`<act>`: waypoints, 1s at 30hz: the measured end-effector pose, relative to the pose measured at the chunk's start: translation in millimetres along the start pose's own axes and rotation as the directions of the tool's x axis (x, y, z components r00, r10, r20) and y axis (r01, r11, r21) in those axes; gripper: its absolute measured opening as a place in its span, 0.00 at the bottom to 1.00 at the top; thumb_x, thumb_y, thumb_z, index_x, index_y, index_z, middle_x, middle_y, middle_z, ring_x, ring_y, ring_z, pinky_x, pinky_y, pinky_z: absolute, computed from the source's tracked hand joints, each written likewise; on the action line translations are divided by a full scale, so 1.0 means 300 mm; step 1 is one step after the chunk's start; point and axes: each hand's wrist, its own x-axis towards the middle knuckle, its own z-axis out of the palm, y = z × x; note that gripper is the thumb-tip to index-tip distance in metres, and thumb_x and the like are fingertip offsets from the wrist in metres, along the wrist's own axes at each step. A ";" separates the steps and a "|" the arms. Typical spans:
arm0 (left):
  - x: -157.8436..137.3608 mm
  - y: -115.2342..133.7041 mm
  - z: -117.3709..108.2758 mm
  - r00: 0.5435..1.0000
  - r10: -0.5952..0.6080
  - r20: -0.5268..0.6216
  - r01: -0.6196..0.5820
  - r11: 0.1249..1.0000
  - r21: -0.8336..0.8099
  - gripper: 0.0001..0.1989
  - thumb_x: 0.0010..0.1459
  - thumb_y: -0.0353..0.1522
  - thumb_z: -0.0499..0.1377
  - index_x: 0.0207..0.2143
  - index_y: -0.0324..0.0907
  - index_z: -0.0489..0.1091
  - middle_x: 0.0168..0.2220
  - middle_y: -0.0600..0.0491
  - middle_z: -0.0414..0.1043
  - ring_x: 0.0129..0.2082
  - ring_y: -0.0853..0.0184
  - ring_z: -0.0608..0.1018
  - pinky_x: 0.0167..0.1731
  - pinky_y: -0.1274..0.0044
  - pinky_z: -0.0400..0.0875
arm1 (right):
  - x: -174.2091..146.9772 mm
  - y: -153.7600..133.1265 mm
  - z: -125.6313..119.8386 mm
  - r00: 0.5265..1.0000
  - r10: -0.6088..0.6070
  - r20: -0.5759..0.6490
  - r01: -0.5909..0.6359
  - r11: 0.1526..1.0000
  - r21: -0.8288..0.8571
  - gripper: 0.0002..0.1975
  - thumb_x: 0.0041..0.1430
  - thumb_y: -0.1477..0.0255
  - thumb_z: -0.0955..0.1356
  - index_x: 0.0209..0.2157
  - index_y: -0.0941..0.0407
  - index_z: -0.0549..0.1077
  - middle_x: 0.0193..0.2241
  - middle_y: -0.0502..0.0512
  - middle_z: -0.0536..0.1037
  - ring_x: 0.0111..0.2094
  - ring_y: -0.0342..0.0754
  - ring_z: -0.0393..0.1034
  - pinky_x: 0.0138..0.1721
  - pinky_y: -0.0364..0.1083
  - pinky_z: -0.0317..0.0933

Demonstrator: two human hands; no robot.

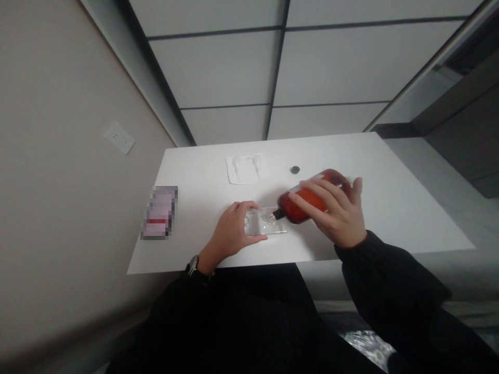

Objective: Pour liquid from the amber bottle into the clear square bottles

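Note:
My right hand is wrapped round a reddish-brown bottle, tipped so its dark neck points down and left. The bottle's mouth is over the right part of a clear plastic case, which has round recesses in it. Whether liquid is flowing out is too small to tell. My left hand grips the case from its left end, thumb and fingers along opposite edges. A dark round cap lies on the table behind the bottle.
On the white table, a white tissue with two pale, translucent objects on it lies at the back. A pixelated pinkish item is near the left edge. A wall with a power socket stands to the left, panelled doors behind.

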 end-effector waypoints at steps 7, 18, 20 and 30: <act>0.000 -0.001 0.002 1.000 -0.001 -0.004 0.001 1.000 -0.012 0.34 0.48 0.35 0.79 0.54 0.46 0.68 0.52 0.47 0.77 0.53 0.49 0.79 0.53 0.55 0.76 | 0.022 0.000 -0.015 0.999 -0.050 -0.020 0.050 0.998 -0.035 0.47 0.66 0.85 0.71 0.77 0.45 0.50 0.58 0.55 0.82 0.60 0.51 0.75 0.78 0.60 0.28; 0.000 -0.001 0.004 1.000 0.003 -0.016 -0.003 1.000 -0.002 0.34 0.48 0.35 0.79 0.53 0.46 0.67 0.53 0.47 0.77 0.53 0.49 0.79 0.55 0.57 0.76 | 0.018 0.008 -0.014 0.998 -0.055 0.020 0.054 0.998 0.024 0.45 0.64 0.88 0.69 0.74 0.41 0.58 0.61 0.54 0.79 0.62 0.55 0.72 0.76 0.68 0.38; -0.001 -0.001 0.003 1.000 0.003 -0.016 -0.003 1.000 0.005 0.34 0.48 0.36 0.79 0.54 0.46 0.67 0.53 0.47 0.77 0.54 0.49 0.79 0.54 0.57 0.76 | 0.016 0.011 -0.013 0.998 -0.055 0.030 0.054 0.998 0.040 0.46 0.63 0.89 0.69 0.74 0.39 0.57 0.62 0.54 0.79 0.62 0.56 0.72 0.75 0.70 0.41; 0.001 -0.024 0.013 0.997 0.075 -0.011 -0.075 0.997 -0.024 0.43 0.50 0.41 0.78 0.63 0.48 0.63 0.57 0.46 0.77 0.57 0.47 0.77 0.59 0.55 0.73 | 0.027 0.024 -0.016 0.990 -0.132 0.053 0.131 0.991 0.012 0.44 0.63 0.90 0.66 0.73 0.43 0.59 0.62 0.58 0.78 0.63 0.58 0.72 0.69 0.74 0.54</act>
